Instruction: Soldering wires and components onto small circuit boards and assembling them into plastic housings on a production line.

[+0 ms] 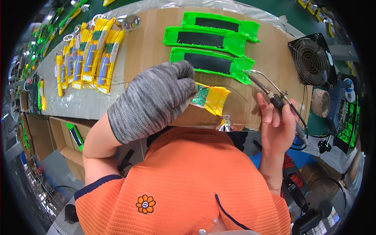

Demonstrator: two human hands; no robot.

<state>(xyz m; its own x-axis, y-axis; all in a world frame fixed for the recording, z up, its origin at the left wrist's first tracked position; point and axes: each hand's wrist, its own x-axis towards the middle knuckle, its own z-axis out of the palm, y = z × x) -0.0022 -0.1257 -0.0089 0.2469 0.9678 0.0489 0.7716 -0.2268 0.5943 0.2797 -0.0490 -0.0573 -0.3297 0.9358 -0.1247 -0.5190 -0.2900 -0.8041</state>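
My left hand (156, 100), in a grey knitted glove, is closed on one end of a yellow plastic casing (219, 97). The glove hides its fingertips and that end of the casing. A green circuit board (200, 95) sits in the casing, and thin wires run from it to a small shiny reflector cup (225, 124) at the table's near edge. My bare right hand (277, 119) holds a soldering iron (277, 101) between thumb and fingers. A thin curved metal tube runs alongside the iron. Its tip points up-left, close to the nearest green shell (239, 70) and apart from the board.
Two more green shells (235, 42) with black pads lie behind the nearest one. Several yellow casings with blue cells (90, 58) are piled at left, beside a reflector (131, 22). At right stand a black fan (312, 59) and a tape roll (320, 102). A cardboard box (68, 147) sits lower left.
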